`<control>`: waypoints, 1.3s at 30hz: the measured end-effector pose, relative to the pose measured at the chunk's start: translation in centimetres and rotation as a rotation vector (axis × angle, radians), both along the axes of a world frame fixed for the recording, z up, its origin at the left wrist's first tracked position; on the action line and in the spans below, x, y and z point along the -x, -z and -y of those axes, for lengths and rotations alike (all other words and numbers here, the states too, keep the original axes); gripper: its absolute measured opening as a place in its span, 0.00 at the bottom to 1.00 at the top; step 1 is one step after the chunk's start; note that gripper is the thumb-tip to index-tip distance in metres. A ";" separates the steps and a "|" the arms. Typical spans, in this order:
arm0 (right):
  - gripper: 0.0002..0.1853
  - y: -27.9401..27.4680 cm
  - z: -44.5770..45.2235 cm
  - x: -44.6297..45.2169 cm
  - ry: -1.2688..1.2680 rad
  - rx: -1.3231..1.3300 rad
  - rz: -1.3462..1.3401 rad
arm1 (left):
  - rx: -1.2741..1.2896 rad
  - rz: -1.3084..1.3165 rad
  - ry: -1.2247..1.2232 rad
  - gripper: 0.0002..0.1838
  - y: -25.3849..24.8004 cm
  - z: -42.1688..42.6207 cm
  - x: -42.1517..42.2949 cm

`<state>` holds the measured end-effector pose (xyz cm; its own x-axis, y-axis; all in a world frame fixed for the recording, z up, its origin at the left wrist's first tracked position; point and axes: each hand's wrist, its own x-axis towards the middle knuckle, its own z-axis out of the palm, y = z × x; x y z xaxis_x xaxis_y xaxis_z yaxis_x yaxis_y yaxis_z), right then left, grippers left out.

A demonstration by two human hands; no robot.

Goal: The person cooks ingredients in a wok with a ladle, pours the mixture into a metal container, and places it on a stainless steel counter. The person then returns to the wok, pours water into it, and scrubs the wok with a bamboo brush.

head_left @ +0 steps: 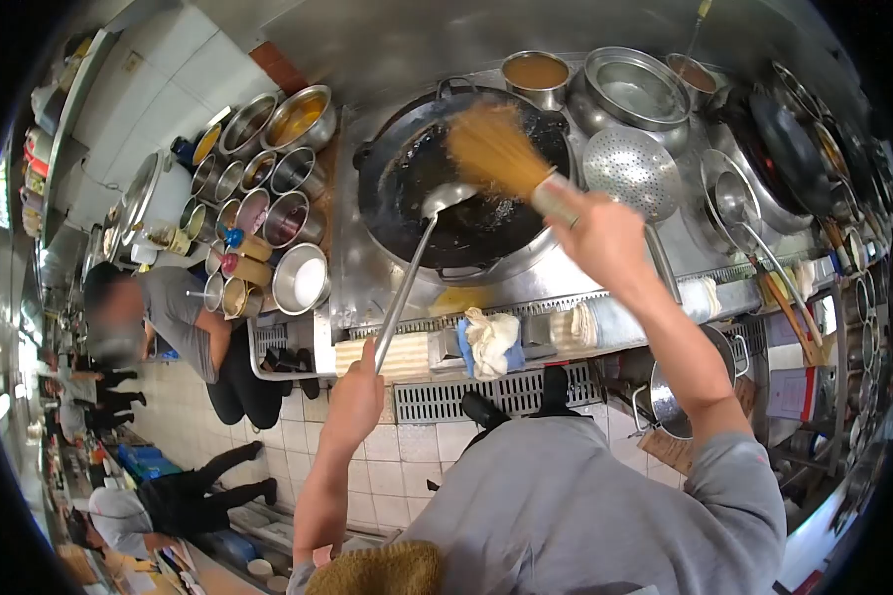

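Note:
My left hand [352, 405] is wrapped round the handle of a metal ladle [407, 283], whose bowl rests inside the large black wok [387, 223]. Dark liquid and some foam show in the wok. My right hand [600, 238] grips a bamboo brush [496, 154] by its bound end, with the bristles fanned out over the wok's upper right part. The bristles are blurred. Just right of the brush lies a perforated strainer [632, 171], its handle passing behind my right forearm.
Metal seasoning pots [290, 216] and squeeze bottles [246, 270] crowd the left side. Cloths [493, 342] lie on the front ledge. Behind the wok stand a pot of brown liquid [536, 74] and a steel basin [637, 87]. A co-worker [184, 307] is at the left.

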<state>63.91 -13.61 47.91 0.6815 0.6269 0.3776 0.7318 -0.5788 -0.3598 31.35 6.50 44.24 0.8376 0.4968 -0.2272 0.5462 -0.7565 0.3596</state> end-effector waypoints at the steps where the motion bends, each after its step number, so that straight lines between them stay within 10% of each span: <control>1: 0.20 0.2 0.1 1.7 -0.055 0.081 0.027 | -0.140 -0.015 0.011 0.28 0.3 0.1 0.1; 6: 0.19 5.5 -1.4 -2.8 0.097 0.014 -0.393 | -0.154 0.011 -0.016 0.17 1.4 -0.5 0.4; 15: 0.19 4.3 0.1 1.6 -0.149 0.118 -0.099 | -0.181 -0.008 -0.145 0.09 1.7 -1.8 0.6; 21: 0.21 7.7 2.1 -7.5 -0.086 -0.418 -1.047 | 0.167 0.172 -0.278 0.08 9.1 -3.6 5.7; 29: 0.22 10.1 4.7 -4.5 0.138 -0.710 -1.178 | 0.630 0.341 -0.458 0.05 6.3 1.7 -0.5; 39: 0.26 9.8 15.0 4.8 0.383 -1.511 -1.244 | 0.489 0.262 0.086 0.19 4.7 11.3 -14.2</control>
